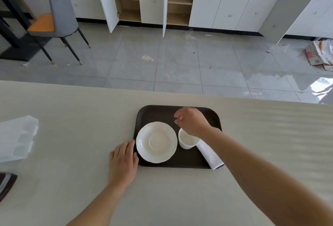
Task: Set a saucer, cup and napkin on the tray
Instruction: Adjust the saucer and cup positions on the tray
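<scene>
A dark brown tray (158,113) lies on the pale table. On its left half sits a white scalloped saucer (156,142). Right beside the saucer a white cup (187,141) stands upright on the tray. A folded white napkin (210,155) lies at the tray's right front corner and overhangs the front edge. My right hand (191,122) hovers just above the cup's far rim, with fingers curled in and nothing held. My left hand (123,161) rests palm down on the table, fingertips touching the tray's left edge.
A translucent plastic container (18,137) sits at the table's left, with a dark object (7,184) at the left edge below it. Beyond the table's far edge are tiled floor, a grey chair (59,9) and white cabinets, some with open doors.
</scene>
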Demonstrator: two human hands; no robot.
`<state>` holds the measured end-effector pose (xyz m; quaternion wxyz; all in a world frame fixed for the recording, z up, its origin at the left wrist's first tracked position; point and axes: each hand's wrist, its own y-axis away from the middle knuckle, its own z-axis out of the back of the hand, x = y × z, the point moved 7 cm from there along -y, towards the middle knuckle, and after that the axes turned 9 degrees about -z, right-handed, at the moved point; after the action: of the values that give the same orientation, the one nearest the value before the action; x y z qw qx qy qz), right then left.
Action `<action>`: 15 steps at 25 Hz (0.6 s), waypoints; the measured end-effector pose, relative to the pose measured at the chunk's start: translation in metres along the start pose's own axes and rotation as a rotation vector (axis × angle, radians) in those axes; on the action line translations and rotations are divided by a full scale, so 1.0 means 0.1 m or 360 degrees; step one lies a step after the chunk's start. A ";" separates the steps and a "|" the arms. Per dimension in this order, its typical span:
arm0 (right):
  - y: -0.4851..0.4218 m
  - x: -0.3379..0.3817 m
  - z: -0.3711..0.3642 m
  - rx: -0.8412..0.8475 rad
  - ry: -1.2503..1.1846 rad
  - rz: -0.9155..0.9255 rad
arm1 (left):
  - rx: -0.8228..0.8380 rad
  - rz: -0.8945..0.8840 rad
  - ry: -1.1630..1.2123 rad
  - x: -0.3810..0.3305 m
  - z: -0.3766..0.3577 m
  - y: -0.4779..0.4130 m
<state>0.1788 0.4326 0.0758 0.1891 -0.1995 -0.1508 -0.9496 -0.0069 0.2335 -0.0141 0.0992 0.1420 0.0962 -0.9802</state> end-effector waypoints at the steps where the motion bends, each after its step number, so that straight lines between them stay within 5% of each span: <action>1: -0.07 0.06 -0.08 0.0090 0.0078 0.0024 | -0.0007 0.0007 0.0007 0.01 -0.03 0.02; 15: -0.57 0.32 -0.71 0.0571 0.0458 0.0160 | 0.0001 0.0026 0.0046 0.04 -0.09 -0.02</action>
<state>0.1050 0.4478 0.0152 0.2881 -0.0325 -0.2787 -0.9156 -0.0089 0.2367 -0.0236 0.1057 0.1569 0.0963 -0.9772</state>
